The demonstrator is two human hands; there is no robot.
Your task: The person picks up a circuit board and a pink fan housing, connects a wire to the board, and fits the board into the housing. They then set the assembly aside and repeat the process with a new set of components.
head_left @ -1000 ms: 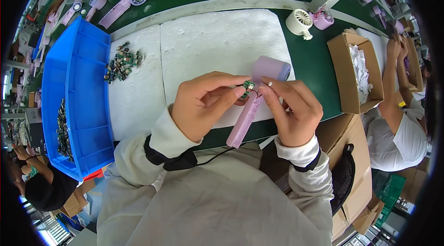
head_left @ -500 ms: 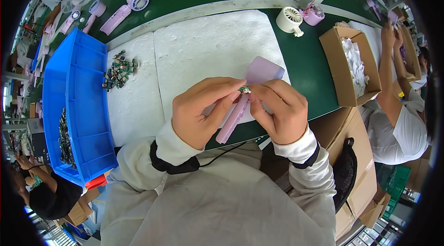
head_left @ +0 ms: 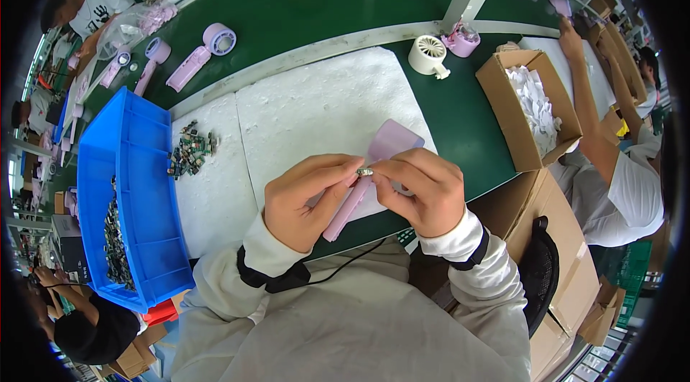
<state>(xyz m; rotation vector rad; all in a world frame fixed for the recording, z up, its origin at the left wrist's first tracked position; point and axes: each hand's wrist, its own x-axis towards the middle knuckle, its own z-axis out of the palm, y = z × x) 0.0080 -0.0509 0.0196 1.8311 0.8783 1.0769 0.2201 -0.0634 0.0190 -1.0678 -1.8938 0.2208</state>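
A small circuit board (head_left: 364,172) is pinched between the fingertips of both hands. My left hand (head_left: 303,201) closes on its left end, and my right hand (head_left: 425,189) grips it from the right. Below the fingers lies a pink handheld fan casing; its wide head (head_left: 394,139) is on the white foam sheet (head_left: 316,102), and its narrow handle (head_left: 343,217) points toward me. My fingers hide the casing's middle. Farther left on the foam is a loose pile of small circuit boards (head_left: 191,150).
At my left stands a blue bin (head_left: 152,202) with many boards inside. Right of the foam are a cream fan head (head_left: 428,56), a pink fan part (head_left: 462,39) and a cardboard box (head_left: 507,116) of white pieces. Co-workers sit on both sides; one's arm (head_left: 591,105) is at the right.
The whole view has shifted, so the table appears lower in the picture. Both hands keep their pinch on the circuit board, which now shows less of its green face.
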